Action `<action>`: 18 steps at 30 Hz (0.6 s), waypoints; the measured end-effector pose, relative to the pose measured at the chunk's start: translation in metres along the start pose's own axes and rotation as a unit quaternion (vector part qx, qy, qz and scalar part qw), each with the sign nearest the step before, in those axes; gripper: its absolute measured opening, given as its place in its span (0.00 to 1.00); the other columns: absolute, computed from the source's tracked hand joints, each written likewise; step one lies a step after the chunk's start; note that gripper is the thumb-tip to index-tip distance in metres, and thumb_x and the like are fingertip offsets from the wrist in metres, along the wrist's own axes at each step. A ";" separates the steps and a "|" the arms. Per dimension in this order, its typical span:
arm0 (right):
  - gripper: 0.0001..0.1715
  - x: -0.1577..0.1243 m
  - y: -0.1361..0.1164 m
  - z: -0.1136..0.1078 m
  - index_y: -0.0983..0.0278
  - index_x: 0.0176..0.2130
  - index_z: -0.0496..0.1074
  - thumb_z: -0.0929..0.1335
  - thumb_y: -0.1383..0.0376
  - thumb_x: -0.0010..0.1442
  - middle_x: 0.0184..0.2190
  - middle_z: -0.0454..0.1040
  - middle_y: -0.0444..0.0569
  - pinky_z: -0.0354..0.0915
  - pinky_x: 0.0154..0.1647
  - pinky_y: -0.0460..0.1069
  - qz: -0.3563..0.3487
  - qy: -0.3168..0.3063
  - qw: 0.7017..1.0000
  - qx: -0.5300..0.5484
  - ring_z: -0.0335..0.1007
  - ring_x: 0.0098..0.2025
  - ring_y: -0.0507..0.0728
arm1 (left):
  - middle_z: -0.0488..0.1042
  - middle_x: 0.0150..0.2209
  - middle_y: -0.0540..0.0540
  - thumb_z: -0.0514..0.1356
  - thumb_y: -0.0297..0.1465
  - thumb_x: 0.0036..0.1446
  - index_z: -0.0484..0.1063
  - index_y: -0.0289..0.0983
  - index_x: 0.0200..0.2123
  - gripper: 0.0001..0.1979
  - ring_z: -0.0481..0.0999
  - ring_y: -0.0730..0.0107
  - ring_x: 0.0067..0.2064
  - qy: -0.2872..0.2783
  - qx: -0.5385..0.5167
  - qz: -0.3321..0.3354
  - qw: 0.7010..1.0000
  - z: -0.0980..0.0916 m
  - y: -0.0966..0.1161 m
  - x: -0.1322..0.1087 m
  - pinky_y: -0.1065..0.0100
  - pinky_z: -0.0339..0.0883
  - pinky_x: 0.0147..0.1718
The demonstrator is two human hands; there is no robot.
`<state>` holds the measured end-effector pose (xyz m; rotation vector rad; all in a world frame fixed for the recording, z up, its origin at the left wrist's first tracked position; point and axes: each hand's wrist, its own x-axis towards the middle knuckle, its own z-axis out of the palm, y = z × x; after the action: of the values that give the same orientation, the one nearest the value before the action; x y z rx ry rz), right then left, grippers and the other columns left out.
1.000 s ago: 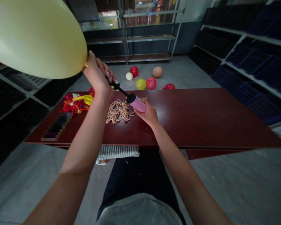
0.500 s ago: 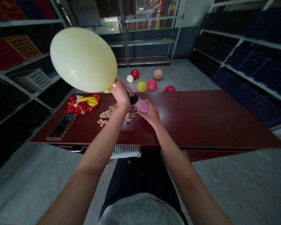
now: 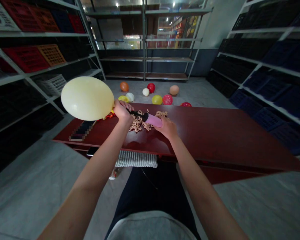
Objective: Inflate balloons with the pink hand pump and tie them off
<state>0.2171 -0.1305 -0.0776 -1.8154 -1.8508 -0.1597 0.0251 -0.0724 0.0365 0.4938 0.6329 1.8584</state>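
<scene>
A thin black rod (image 3: 138, 114) is bared again, apparently mid-pumping, the pale-yellow oval balloon (image 3: 87, 98) being grasped by the left hand (image 3: 123, 110), the pink plastic cylinder (image 3: 153, 120) by the right hand (image 3: 168, 127).

This looks like a storeroom. Metal racks (image 3: 168, 60) line three sides, plastic crates (image 3: 26, 58) crowd the side ones, and the floor (image 3: 27, 190) looks like grey concrete.

Metal rack (image 3: 144, 60) at back; crates (image 3: 27, 58) (red, orange among them) on left shelving (image 3: 47, 34).
</scene>
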 end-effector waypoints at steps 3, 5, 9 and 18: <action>0.32 0.000 0.000 0.002 0.60 0.55 0.70 0.72 0.51 0.54 0.44 0.79 0.54 0.69 0.42 0.55 -0.001 0.010 1.000 -0.009 0.76 0.44 0.64 | 0.48 0.13 0.55 0.50 0.26 0.63 0.47 0.40 0.16 0.23 0.50 0.76 0.12 -0.003 -0.008 0.009 1.000 -0.002 0.022 0.007 0.71 0.50 0.13; 0.32 -0.001 -0.001 0.001 0.60 0.54 0.70 0.72 0.51 0.53 0.43 0.79 0.54 0.69 0.40 0.54 -0.004 0.019 1.000 -0.011 0.77 0.42 0.63 | 0.47 0.13 0.55 0.50 0.27 0.63 0.47 0.39 0.17 0.23 0.51 0.77 0.12 -0.009 -0.004 0.014 1.000 -0.001 0.038 0.011 0.71 0.50 0.13; 0.30 -0.003 -0.003 0.000 0.60 0.53 0.71 0.72 0.52 0.53 0.41 0.80 0.53 0.69 0.39 0.53 -0.007 0.032 0.999 -0.008 0.78 0.41 0.63 | 0.47 0.13 0.56 0.48 0.32 0.68 0.46 0.39 0.18 0.24 0.49 0.78 0.12 -0.009 0.017 0.004 1.000 0.010 0.073 0.015 0.72 0.50 0.13; 0.26 0.000 -0.002 0.006 0.59 0.51 0.70 0.71 0.54 0.55 0.43 0.80 0.53 0.71 0.43 0.55 -0.009 0.025 0.997 0.071 0.78 0.44 0.64 | 0.47 0.13 0.54 0.50 0.28 0.66 0.46 0.40 0.17 0.24 0.48 0.76 0.12 -0.021 0.040 0.035 0.998 0.053 0.082 0.015 0.70 0.47 0.12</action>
<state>0.2131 -0.1282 -0.0818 -1.6841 -1.7967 -0.0759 -0.0066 -0.0728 0.1294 0.6127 0.6721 1.8883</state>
